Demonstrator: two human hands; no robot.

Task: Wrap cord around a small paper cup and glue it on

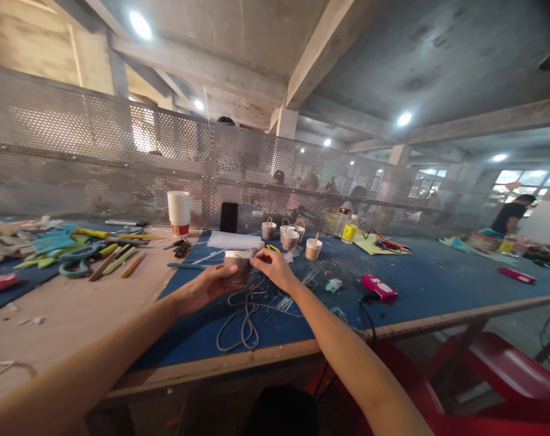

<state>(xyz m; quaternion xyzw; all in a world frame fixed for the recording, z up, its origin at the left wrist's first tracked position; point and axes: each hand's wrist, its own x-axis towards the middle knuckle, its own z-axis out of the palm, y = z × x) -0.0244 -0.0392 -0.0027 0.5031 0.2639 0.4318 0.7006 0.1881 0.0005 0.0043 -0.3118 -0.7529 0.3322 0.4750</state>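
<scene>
My left hand [210,284] is wrapped round a small brownish paper cup [237,264] held just above the blue tabletop [420,272]. My right hand [274,266] pinches the cup's rim on its right side, fingers closed. Grey wire loops [243,318] lie on the blue surface below both hands. Several finished small cups with wire handles [289,233] stand further back.
A stack of white cups [178,211] and a black box [228,217] stand by the perforated metal screen [97,157]. A pink tool [378,287] with a black cable lies right. Scissors and coloured scraps [77,257] lie left. Red chairs [497,369] stand below. People are at work behind the screen.
</scene>
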